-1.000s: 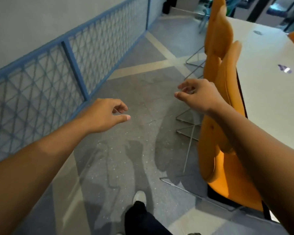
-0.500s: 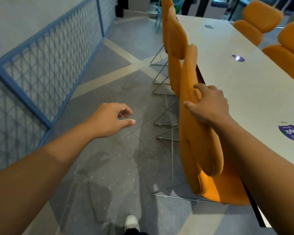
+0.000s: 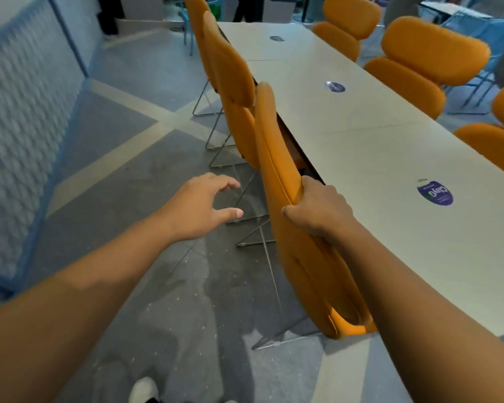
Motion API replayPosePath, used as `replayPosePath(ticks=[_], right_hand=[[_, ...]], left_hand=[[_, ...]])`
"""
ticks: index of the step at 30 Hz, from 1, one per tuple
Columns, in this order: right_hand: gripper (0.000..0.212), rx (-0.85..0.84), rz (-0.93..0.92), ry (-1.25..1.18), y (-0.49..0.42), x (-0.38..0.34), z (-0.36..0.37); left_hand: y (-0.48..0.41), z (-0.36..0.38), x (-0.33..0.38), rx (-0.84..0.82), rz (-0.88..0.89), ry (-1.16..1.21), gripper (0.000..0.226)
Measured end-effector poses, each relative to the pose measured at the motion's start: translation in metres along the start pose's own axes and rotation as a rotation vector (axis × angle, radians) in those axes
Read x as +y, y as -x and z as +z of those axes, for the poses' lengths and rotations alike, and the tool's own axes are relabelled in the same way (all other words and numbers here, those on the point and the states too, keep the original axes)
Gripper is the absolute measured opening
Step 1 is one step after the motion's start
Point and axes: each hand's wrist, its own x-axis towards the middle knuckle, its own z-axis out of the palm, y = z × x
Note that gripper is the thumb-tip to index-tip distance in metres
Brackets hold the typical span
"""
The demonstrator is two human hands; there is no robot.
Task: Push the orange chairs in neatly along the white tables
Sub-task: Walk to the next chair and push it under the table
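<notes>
A long row of white tables (image 3: 370,158) runs away from me on the right. The nearest orange chair (image 3: 277,158) stands on my side, its backrest close against the table edge. My right hand (image 3: 317,209) is shut on the top edge of that backrest. My left hand (image 3: 200,206) hovers open over the floor, left of the chair, touching nothing. Two more orange chairs (image 3: 230,71) stand beyond it along the same side. Across the table stand further orange chairs (image 3: 428,62).
A blue mesh railing (image 3: 21,126) lines the left wall, leaving a grey floor aisle (image 3: 122,181) between it and the chairs. Thin metal chair legs (image 3: 256,228) stick out into the aisle. Round purple stickers (image 3: 435,193) lie on the table. My white shoe (image 3: 143,389) shows at the bottom.
My right hand went from free in the air to resting on the nearest chair's backrest, then closed on its top edge. The view swung right toward the table. The left hand stayed open.
</notes>
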Motion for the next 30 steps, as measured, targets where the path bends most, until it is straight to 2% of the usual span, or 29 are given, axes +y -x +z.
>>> replayPosePath(ticks=[3, 7, 15, 19, 25, 30], right_hand=[[0.042, 0.004, 0.099, 0.022, 0.003, -0.011, -0.001], [0.037, 0.097, 0.236, 0.016, 0.008, -0.026, 0.005], [0.056, 0.395, 0.283, 0.211, 0.014, -0.03, 0.031], [0.063, 0.407, 0.324, 0.246, 0.012, -0.032, 0.033], [0.065, 0.382, 0.371, 0.274, 0.01, -0.035, 0.033], [0.06, 0.396, 0.417, 0.287, 0.006, -0.035, 0.034]], left_hand=[[-0.021, -0.001, -0.003, -0.049, 0.081, -0.009, 0.063], [-0.039, -0.01, -0.02, -0.118, 0.173, -0.003, 0.065], [-0.074, -0.037, -0.057, -0.234, 0.358, -0.033, 0.068], [-0.102, -0.045, -0.055, -0.264, 0.449, -0.088, 0.072], [-0.156, -0.042, -0.037, -0.271, 0.562, -0.244, 0.09], [-0.196, -0.025, -0.028, -0.28, 0.662, -0.357, 0.092]])
